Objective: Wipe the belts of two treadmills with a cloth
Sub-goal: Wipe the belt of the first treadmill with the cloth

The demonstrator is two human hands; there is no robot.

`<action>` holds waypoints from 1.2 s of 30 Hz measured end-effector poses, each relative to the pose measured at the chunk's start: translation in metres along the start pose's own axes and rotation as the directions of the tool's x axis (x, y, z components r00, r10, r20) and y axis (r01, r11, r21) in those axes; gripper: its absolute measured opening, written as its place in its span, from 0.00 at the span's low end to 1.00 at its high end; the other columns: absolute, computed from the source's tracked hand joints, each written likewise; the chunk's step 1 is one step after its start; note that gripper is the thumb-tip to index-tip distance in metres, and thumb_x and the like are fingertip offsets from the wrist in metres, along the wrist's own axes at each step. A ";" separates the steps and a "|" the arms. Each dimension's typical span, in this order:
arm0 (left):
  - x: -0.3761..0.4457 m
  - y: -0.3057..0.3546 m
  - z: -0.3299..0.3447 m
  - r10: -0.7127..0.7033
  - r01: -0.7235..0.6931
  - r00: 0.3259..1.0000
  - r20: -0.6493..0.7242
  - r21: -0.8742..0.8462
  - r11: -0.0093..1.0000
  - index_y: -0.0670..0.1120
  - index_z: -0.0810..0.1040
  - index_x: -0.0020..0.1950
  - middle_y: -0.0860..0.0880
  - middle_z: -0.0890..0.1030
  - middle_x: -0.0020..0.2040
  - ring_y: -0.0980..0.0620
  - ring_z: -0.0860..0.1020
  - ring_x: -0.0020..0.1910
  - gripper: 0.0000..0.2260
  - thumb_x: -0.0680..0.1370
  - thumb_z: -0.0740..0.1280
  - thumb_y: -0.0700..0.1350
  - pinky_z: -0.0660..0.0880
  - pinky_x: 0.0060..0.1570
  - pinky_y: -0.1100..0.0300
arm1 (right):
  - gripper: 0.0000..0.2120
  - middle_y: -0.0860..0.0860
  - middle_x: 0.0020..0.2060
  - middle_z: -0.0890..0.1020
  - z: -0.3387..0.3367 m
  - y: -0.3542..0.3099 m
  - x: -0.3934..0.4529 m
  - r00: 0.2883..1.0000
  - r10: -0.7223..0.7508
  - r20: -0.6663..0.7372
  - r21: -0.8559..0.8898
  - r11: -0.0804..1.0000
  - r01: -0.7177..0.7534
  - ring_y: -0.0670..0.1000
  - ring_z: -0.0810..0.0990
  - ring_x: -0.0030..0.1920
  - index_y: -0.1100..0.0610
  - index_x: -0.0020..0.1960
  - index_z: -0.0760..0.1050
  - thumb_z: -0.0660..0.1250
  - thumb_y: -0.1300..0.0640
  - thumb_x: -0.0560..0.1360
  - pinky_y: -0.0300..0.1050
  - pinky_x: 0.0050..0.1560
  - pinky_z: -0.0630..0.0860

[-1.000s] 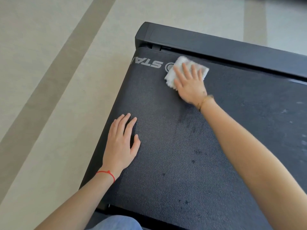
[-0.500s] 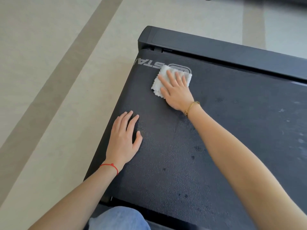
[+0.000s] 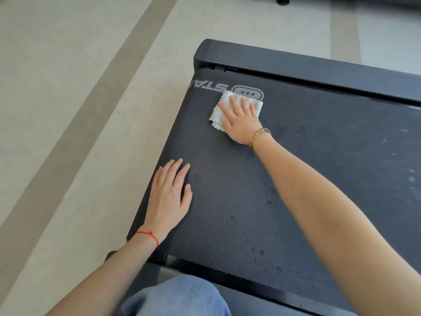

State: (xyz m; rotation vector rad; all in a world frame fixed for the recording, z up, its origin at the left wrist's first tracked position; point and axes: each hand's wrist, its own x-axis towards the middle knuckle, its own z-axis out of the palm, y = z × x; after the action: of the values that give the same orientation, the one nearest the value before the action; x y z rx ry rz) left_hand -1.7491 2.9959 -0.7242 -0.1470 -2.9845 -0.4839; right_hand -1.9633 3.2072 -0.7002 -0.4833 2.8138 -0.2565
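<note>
Nearest: denim-clad knee [image 3: 175, 295] at the lower edge, just short of the near side rail [image 3: 250, 290] of the treadmill.

Next: left hand [image 3: 168, 199], flat and spread, fingers straight, holding nothing, resting palm-down on the treadmill belt [image 3: 239, 213] close to its left-hand end; red string bracelet [image 3: 148, 236] at the wrist.

Mid-field: textured black belt, long axis running left to right across the view and tilted slightly downward to the right; right-hand end out of frame. Dark droplet-like spots [image 3: 259, 250] scattered near the lower centre; pale dusty smears [image 3: 410, 176] toward the right edge. Judged as not yet cleaned there.

Further: right hand [image 3: 241, 122], fingers straight and together, pressing flat on a folded white cloth [image 3: 218, 115], nothing curled round it; gold bangle [image 3: 259, 134] at the wrist. Cloth lying on the belt near its far left corner, touching the lower edge of the printed logo [image 3: 247, 93], lettering seen upside down and reading toward the left.

Farthest: far side rail [image 3: 319, 71], parallel to the belt's long axis; beyond it, pale floor [image 3: 68, 87] with darker diagonal bands.

Progress, as a judgement: wiping under way on one belt, corner region only; most of this belt's marked surface apparently left. Second treadmill not identifiable in view, so no evidence either way on its state.
</note>
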 end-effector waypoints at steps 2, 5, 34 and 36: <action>-0.010 -0.005 -0.001 -0.031 0.031 0.999 -0.017 -0.014 0.999 0.42 0.70 0.75 0.43 0.69 0.76 0.43 0.65 0.76 0.21 0.82 0.57 0.45 0.63 0.75 0.42 | 0.25 0.53 0.80 0.44 0.010 -0.015 -0.021 0.996 -0.083 -0.022 -0.045 0.996 0.082 0.62 0.40 0.79 0.44 0.81 0.44 0.43 0.46 0.84 0.59 0.77 0.37; -0.011 -0.006 0.001 -0.055 0.052 0.997 -0.052 -0.052 0.997 0.41 0.71 0.74 0.43 0.70 0.75 0.42 0.66 0.75 0.21 0.81 0.57 0.41 0.64 0.74 0.42 | 0.25 0.51 0.81 0.47 0.035 -0.035 -0.078 0.958 -0.285 -0.046 -0.072 0.957 0.281 0.60 0.42 0.80 0.43 0.80 0.46 0.44 0.46 0.85 0.59 0.78 0.39; -0.013 -0.003 -0.006 -0.034 0.033 0.999 -0.014 -0.104 0.994 0.38 0.69 0.75 0.40 0.69 0.76 0.38 0.65 0.76 0.23 0.79 0.55 0.36 0.62 0.75 0.39 | 0.25 0.53 0.80 0.47 0.037 -0.008 -0.150 0.997 -0.055 -0.055 -0.062 0.997 0.052 0.62 0.43 0.79 0.45 0.81 0.46 0.44 0.46 0.85 0.61 0.78 0.43; -0.013 -0.004 -0.006 -0.037 0.035 0.999 -0.019 -0.107 0.994 0.38 0.70 0.75 0.40 0.69 0.76 0.38 0.65 0.75 0.23 0.79 0.55 0.37 0.62 0.74 0.39 | 0.25 0.54 0.80 0.47 0.042 -0.021 -0.153 0.996 -0.061 -0.071 -0.069 0.996 0.056 0.63 0.42 0.79 0.45 0.81 0.46 0.44 0.46 0.85 0.63 0.77 0.43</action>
State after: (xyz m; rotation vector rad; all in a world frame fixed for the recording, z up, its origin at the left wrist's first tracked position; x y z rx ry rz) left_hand -1.7366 2.9890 -0.7219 -0.0975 -2.9464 -0.6459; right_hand -1.8063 3.2361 -0.6989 -0.5831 2.8904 -0.1958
